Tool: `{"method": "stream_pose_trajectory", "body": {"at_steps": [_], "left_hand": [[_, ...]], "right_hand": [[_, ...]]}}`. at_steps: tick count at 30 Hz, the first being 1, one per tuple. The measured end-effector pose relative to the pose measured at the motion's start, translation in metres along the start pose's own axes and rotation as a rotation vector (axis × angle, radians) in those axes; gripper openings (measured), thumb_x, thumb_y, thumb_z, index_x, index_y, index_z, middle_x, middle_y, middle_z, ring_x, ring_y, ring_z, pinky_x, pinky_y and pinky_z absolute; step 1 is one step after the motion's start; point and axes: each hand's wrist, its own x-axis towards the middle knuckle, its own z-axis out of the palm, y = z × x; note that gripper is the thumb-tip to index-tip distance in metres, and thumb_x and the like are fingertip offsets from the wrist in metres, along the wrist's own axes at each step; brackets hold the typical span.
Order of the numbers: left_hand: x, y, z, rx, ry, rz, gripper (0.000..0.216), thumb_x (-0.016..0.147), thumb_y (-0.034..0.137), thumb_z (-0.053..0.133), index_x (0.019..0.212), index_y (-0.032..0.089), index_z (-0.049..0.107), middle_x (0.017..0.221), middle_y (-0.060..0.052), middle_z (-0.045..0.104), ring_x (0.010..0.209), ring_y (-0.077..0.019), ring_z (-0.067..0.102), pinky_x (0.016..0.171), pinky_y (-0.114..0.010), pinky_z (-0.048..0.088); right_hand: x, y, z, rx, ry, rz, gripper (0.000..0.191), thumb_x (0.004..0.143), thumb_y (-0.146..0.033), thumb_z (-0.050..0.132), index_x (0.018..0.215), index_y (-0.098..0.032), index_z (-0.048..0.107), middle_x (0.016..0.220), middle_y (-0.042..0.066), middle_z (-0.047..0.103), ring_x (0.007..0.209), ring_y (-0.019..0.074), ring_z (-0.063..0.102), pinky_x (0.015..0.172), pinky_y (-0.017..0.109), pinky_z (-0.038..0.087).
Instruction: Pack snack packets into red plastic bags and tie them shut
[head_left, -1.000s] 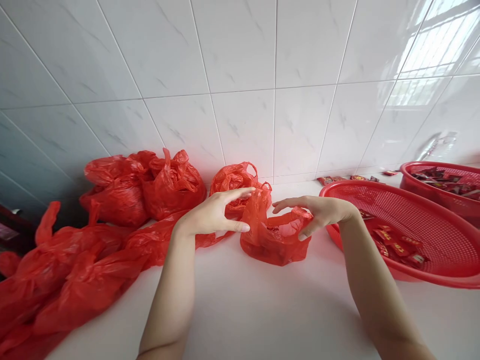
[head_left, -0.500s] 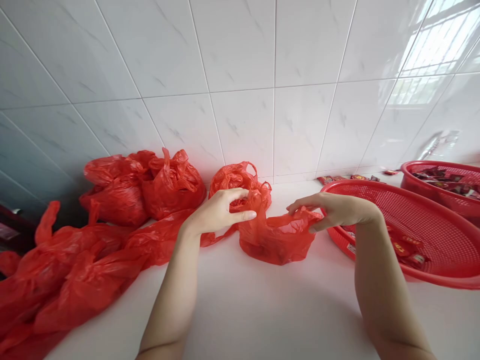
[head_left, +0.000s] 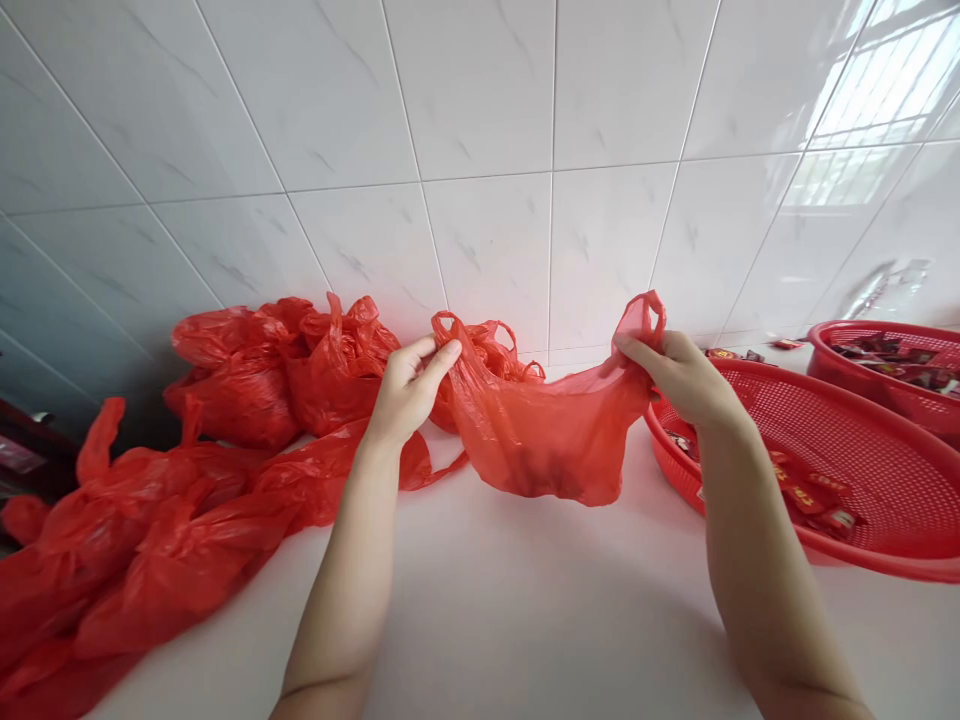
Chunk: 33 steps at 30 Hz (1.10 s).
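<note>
A thin red plastic bag [head_left: 547,435] hangs stretched between my two hands just above the white counter, with dark contents showing in its bottom. My left hand [head_left: 409,385] pinches the bag's left handle. My right hand [head_left: 679,375] pinches the right handle, which loops above my fingers. Both hands are closed on the plastic and held apart at the same height.
Several tied red bags [head_left: 285,365] sit against the tiled wall at the left, and empty red bags [head_left: 135,550] lie spread at the lower left. A red mesh basket [head_left: 885,480] with small red packets stands at the right, a second red basket [head_left: 892,365] behind it.
Both hands closed on the bag's handles, rose and moved apart. The bag went from sitting slumped on the counter to hanging stretched between them.
</note>
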Motion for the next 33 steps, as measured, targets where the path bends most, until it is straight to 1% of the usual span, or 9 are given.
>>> {"method": "stream_pose_trajectory", "body": {"at_steps": [5, 7, 10, 13, 16, 20, 26, 30, 33], "left_hand": [[-0.007, 0.004, 0.014, -0.036, -0.215, -0.007, 0.037, 0.089, 0.045, 0.065, 0.064, 0.020, 0.054, 0.066, 0.002, 0.052, 0.061, -0.0123, 0.048, 0.057, -0.025, 0.041], [-0.012, 0.007, 0.022, -0.069, -0.343, 0.012, 0.029, 0.089, 0.042, 0.065, 0.072, 0.020, 0.064, 0.091, -0.003, 0.066, 0.084, -0.0171, 0.061, 0.072, -0.027, 0.049], [-0.017, 0.011, 0.033, -0.084, -0.448, 0.035, 0.022, 0.088, 0.039, 0.067, 0.077, 0.021, 0.072, 0.124, -0.006, 0.066, 0.121, -0.0250, 0.058, 0.097, -0.034, 0.049], [-0.019, 0.014, 0.038, -0.129, -0.477, 0.028, 0.019, 0.089, 0.037, 0.066, 0.083, 0.023, 0.076, 0.113, -0.006, 0.071, 0.115, -0.0246, 0.062, 0.097, -0.037, 0.050], [-0.018, 0.016, 0.037, -0.187, -0.436, 0.017, 0.018, 0.089, 0.037, 0.066, 0.082, 0.023, 0.076, 0.092, -0.004, 0.071, 0.090, -0.0205, 0.065, 0.084, -0.035, 0.053], [-0.018, 0.017, 0.034, -0.233, -0.296, 0.001, 0.020, 0.088, 0.037, 0.067, 0.074, 0.022, 0.070, 0.078, 0.000, 0.066, 0.079, -0.0180, 0.062, 0.078, -0.033, 0.052], [-0.016, 0.010, 0.035, -0.286, -0.112, -0.029, 0.021, 0.083, 0.042, 0.071, 0.080, 0.021, 0.073, 0.083, -0.001, 0.070, 0.085, -0.0203, 0.065, 0.082, -0.034, 0.053], [-0.013, 0.007, 0.033, -0.308, -0.005, -0.080, 0.028, 0.078, 0.048, 0.074, 0.084, 0.021, 0.075, 0.086, -0.003, 0.074, 0.088, -0.0222, 0.068, 0.082, -0.035, 0.054], [-0.009, 0.007, 0.030, -0.317, 0.033, -0.094, 0.028, 0.076, 0.047, 0.074, 0.081, 0.020, 0.074, 0.086, -0.003, 0.074, 0.088, -0.0216, 0.069, 0.082, -0.034, 0.053]], "right_hand": [[-0.003, -0.009, 0.031, -0.066, -0.193, 0.031, 0.045, 0.089, -0.054, 0.062, 0.064, -0.017, 0.068, 0.054, 0.004, 0.060, 0.047, 0.0122, 0.047, 0.043, 0.027, 0.035], [-0.002, -0.005, 0.046, -0.105, -0.286, 0.043, 0.044, 0.089, -0.052, 0.061, 0.063, -0.017, 0.066, 0.051, 0.002, 0.056, 0.045, 0.0107, 0.043, 0.041, 0.026, 0.032], [-0.001, 0.005, 0.066, -0.140, -0.333, 0.033, 0.034, 0.087, -0.040, 0.061, 0.060, -0.019, 0.056, 0.053, -0.002, 0.051, 0.047, 0.0097, 0.040, 0.042, 0.025, 0.030], [-0.002, 0.008, 0.074, -0.171, -0.353, -0.044, 0.026, 0.084, -0.028, 0.060, 0.061, -0.020, 0.050, 0.057, -0.003, 0.050, 0.052, 0.0104, 0.042, 0.046, 0.025, 0.031], [-0.004, 0.003, 0.070, -0.121, -0.462, -0.110, 0.020, 0.084, -0.028, 0.063, 0.067, -0.020, 0.057, 0.065, -0.002, 0.057, 0.059, 0.0125, 0.049, 0.052, 0.026, 0.038], [-0.003, -0.003, 0.059, 0.040, -0.588, -0.088, 0.024, 0.083, -0.044, 0.072, 0.082, -0.020, 0.067, 0.077, 0.002, 0.067, 0.072, 0.0180, 0.061, 0.060, 0.029, 0.048], [0.003, 0.003, 0.056, 0.087, -0.568, 0.031, 0.042, 0.069, -0.046, 0.086, 0.098, -0.020, 0.070, 0.086, 0.003, 0.073, 0.082, 0.0202, 0.067, 0.073, 0.032, 0.053], [0.005, 0.005, 0.059, 0.199, -0.587, 0.047, 0.031, 0.076, -0.045, 0.081, 0.085, -0.017, 0.072, 0.089, 0.005, 0.075, 0.088, 0.0208, 0.068, 0.083, 0.035, 0.052], [0.004, 0.006, 0.063, 0.368, -0.488, 0.044, 0.026, 0.080, -0.043, 0.078, 0.084, -0.018, 0.073, 0.091, 0.005, 0.076, 0.085, 0.0190, 0.069, 0.080, 0.032, 0.053]]}}
